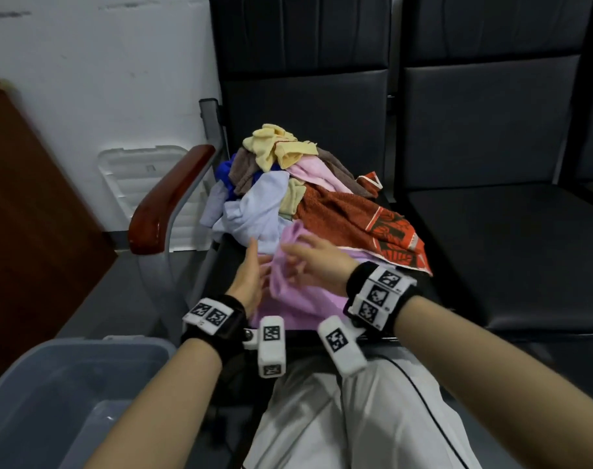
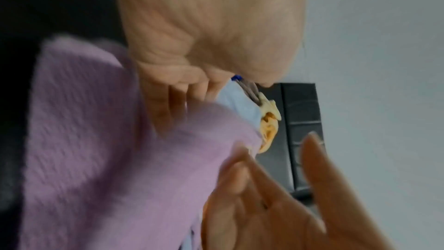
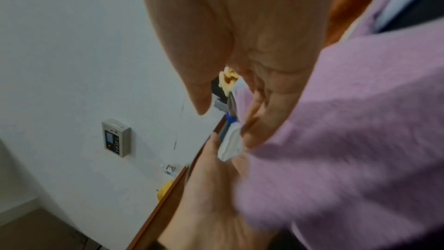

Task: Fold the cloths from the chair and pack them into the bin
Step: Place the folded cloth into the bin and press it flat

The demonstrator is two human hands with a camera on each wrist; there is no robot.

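The right hand [image 1: 310,262] pinches the soft lilac cloth [image 1: 288,299] on the black chair seat [image 1: 227,262]; the left hand [image 1: 249,282], fingers straight, touches its edge.

The light over me was soft, even and rather dim, with no glare or hard shadows; the chair [image 1: 484,137] beyond my hands swallowed detail in its dark padding. The head view bowed straight lines towards its edges. Both wrist views were smeared with motion blur: the lilac cloth [image 2: 100,140] by my left hand [image 2: 209,31] looked streaked, and my right hand [image 3: 252,26] was soft and out of focus
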